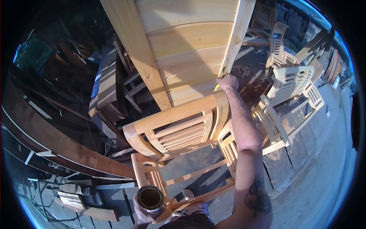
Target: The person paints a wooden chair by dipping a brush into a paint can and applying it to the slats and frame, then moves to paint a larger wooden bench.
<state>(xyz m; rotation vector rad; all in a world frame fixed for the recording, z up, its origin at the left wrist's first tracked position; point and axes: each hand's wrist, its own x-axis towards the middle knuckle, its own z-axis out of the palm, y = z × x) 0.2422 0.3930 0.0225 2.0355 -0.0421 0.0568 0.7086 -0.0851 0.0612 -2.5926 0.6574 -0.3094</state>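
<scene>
At the bottom, my left hand (143, 214) is wrapped round an open can (150, 197) of dark liquid, beside the arm of a wooden chair frame (175, 110). My right arm reaches forward past the chair's back. My right hand (228, 82) is closed at the lower right edge of a large wooden panel (190, 57) with pale boards. Something small and yellow-green shows by its fingers; most of what it holds is hidden.
More slatted chair frames (293, 84) stand on the right. Dark boards and a wooden cabinet (108, 82) are on the left. Wood offcuts (82, 202) lie at the lower left. A long brown beam (68, 141) runs along the left side.
</scene>
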